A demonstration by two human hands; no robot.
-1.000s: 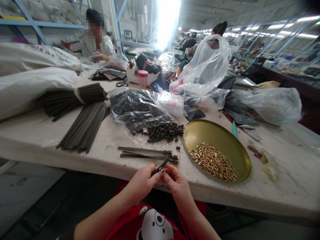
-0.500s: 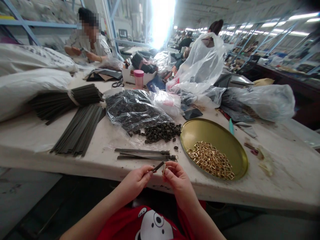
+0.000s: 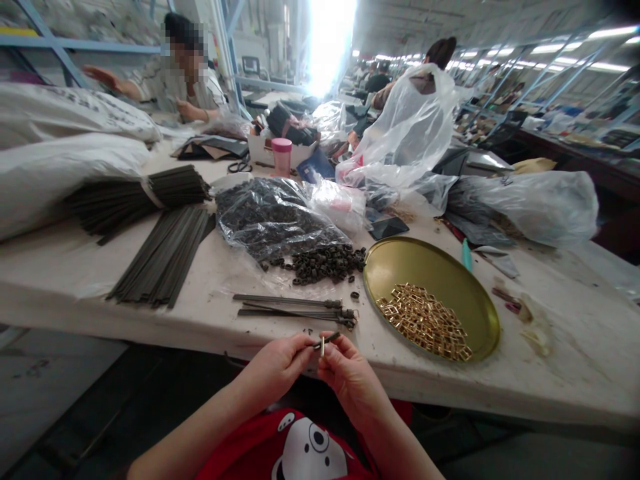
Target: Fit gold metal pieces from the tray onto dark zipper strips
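Observation:
Close to the table's front edge, my left hand (image 3: 287, 360) pinches a dark strap (image 3: 329, 339). My right hand (image 3: 347, 373) is closed on a gold buckle (image 3: 323, 347), which sits at the strap between both hands; whether the strap runs through it is hard to make out. Just beyond the hands lie several finished-looking straps with buckles (image 3: 287, 312) at their right ends. To the right, a round gold tray (image 3: 415, 257) carries a heap of gold buckles (image 3: 425, 323). Small dark loops (image 3: 325, 265) spill from a clear plastic bag (image 3: 280, 213) behind.
Loose dark straps (image 3: 160, 260) and a tied bundle (image 3: 145, 197) lie at the left by white sacks (image 3: 65, 147). A pink-lidded jar (image 3: 281, 159), scissors (image 3: 240, 166) and plastic bags (image 3: 535, 207) are farther back. A co-worker (image 3: 187, 87) sits across the table.
The strap end and gold buckle, apart before, now meet between my hands. My right hand has moved slightly left and down. The co-worker across has stretched an arm out leftward.

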